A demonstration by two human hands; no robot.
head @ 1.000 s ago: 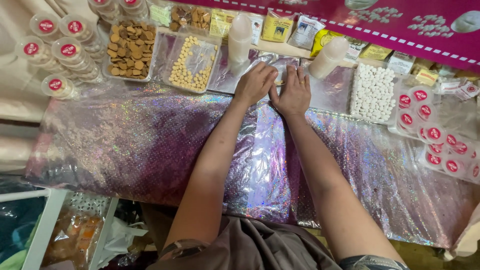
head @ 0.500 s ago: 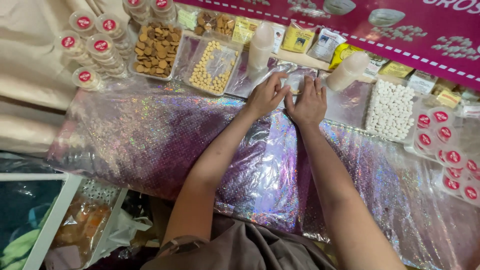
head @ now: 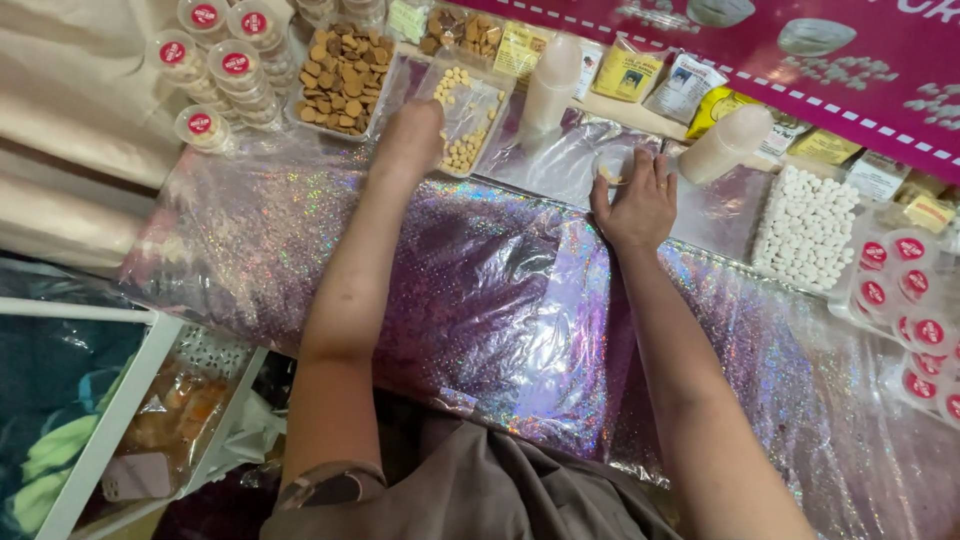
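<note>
Reaching toward 12 o'clock, the left hand point(head: 410, 135) lies at the near edge of the clear tray of pale round sweets point(head: 468, 110); its fingers are blurred, so whether they are spread or closed on anything cannot be told. At 10 o'clock from it sits a tray of brown biscuits point(head: 340, 70), with red-lidded cups point(head: 215, 65) further toward 9 o'clock. The right hand point(head: 640, 200) rests on the glittering purple cloth point(head: 480, 300), fingers curled around a small clear cup point(head: 612, 165) at its 11 o'clock. A white bottle point(head: 725, 145) lies at 2 o'clock from this hand, a tray of white balls point(head: 805, 225) at 3 o'clock.
</note>
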